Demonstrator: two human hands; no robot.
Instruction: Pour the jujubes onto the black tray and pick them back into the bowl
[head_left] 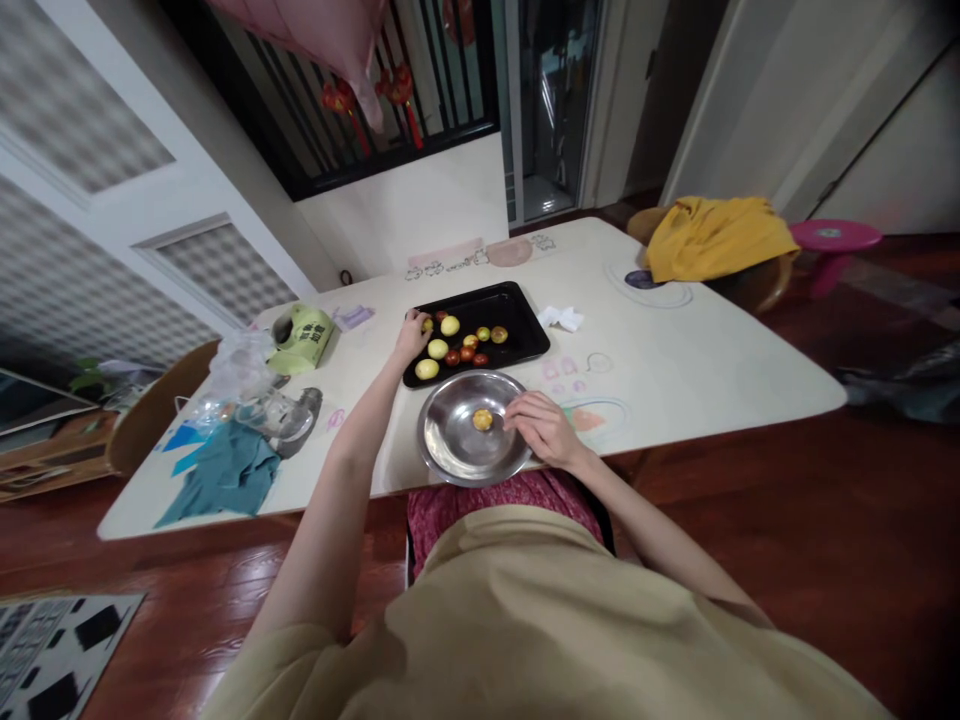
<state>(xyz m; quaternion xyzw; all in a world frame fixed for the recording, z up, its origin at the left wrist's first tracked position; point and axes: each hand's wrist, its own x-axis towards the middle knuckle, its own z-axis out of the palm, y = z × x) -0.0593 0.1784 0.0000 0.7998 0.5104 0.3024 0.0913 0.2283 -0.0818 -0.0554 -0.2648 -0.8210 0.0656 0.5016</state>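
A steel bowl [442, 452] sits at the table's near edge with one yellow-orange piece [482, 419] in it. My right hand [546, 428] is over the bowl's right rim, fingers pinched together beside that piece; whatever they may hold is hidden. Behind the bowl lies a black tray [517, 312] with pale yellow round fruits [438, 349], small dark red fruits [452, 357] and smaller yellow-green ones [483, 333]. At the tray's left side my left hand [412, 335] has its fingers closed against a small yellow fruit [427, 325].
White crumpled tissue [561, 318] lies right of the tray. On the left are a green tissue pack [302, 338], a clear plastic bag [241, 365], a clear jug [279, 415] and a teal cloth [229, 475]. A yellow garment [716, 240] drapes a chair at far right.
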